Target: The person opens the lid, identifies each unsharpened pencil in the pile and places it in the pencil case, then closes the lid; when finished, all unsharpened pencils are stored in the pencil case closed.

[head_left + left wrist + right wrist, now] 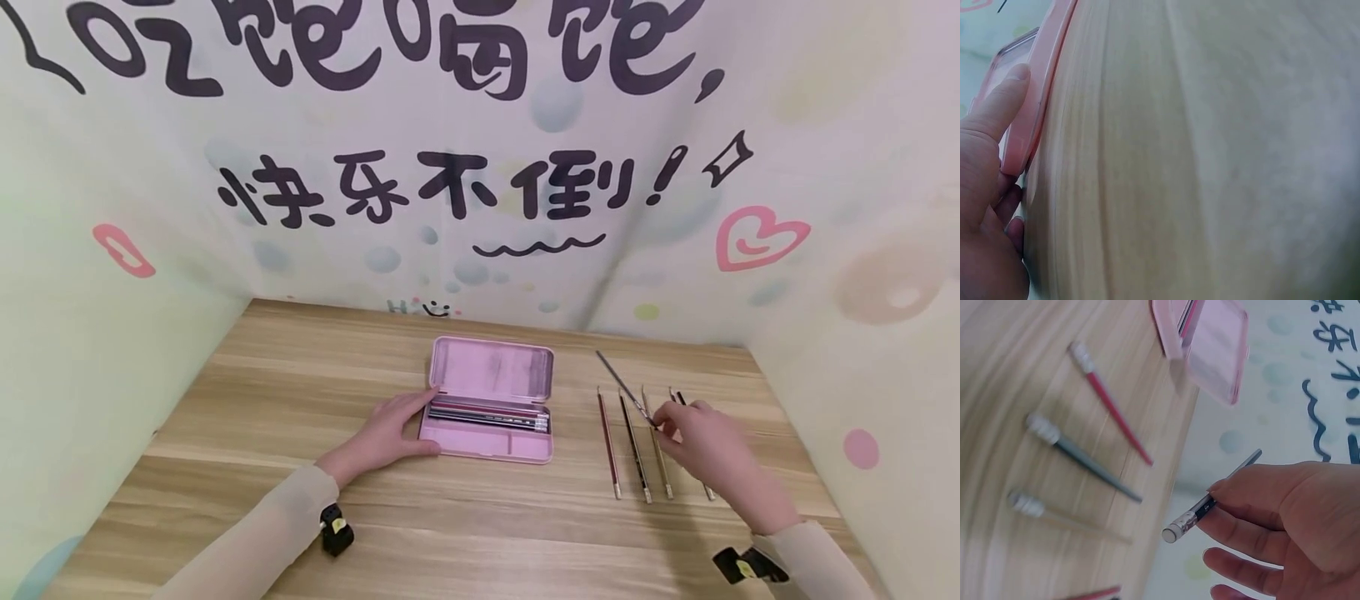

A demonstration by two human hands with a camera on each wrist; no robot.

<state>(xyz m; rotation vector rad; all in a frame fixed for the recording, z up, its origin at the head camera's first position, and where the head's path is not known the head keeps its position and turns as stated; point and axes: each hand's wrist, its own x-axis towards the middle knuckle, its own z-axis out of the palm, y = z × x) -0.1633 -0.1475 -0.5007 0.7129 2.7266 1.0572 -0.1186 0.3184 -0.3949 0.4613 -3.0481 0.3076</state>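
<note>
Your right hand [708,446] pinches a slim grey pencil with a silver ferrule and white eraser [1210,501] between thumb and fingertips, gripping it close to the eraser end, so the long pointed end [609,367] sticks out in the air toward the back wall. Held that near one end, the pencil can pivot or slip from your fingers, and if it drops it may roll among the row of loose pencils lying on the pale wooden table [262,433] just beside your hand: a red pencil [608,446], a dark pencil [634,448], a tan pencil [657,454] and one more partly hidden under your hand. Your palm hovers right over that row, so a low sweep could knock them out of line. Your left hand [390,437] rests with straight fingers against the left end of the open pink rectangular pencil case [491,412], touching its edge rather than gripping it; several pencils [487,414] already lie along its rear compartment. With only that light touch, the case can slide or twist if the pencil bumps its rim, and the raised lid [491,371] could swing down if it gets nudged.
</note>
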